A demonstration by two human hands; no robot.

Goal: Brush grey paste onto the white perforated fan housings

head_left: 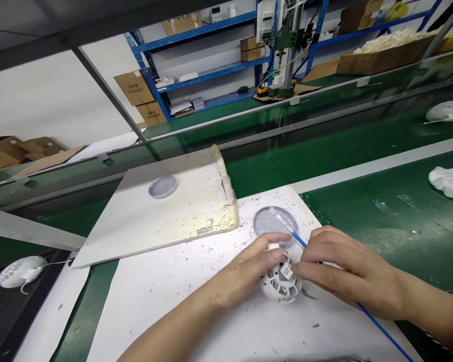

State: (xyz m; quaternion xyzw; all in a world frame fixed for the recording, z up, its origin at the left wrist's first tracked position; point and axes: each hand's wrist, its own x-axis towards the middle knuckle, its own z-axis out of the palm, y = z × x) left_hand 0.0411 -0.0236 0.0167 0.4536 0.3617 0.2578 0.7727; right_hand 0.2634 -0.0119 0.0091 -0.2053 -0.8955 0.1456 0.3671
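A white round housing with a lattice of openings (281, 287) rests above the white sheet, with the fingers of my left hand (245, 271) closed on its upper left side. My right hand (347, 266) grips a thin blue-handled brush (299, 240), and its fingertips come close to a small white connector (287, 271) on the housing. The brush's pale tip lies over a round dish of grey paste (275, 221) just beyond the housing. The brush's long handle passes under my right palm toward the lower right.
A pale board (189, 201) with a second grey dish (163, 186) lies at left. Similar white housings sit at far left (21, 272) and upper right (444, 111). A white crumpled item (449, 184) lies at right. A metal frame (109, 95) crosses behind.
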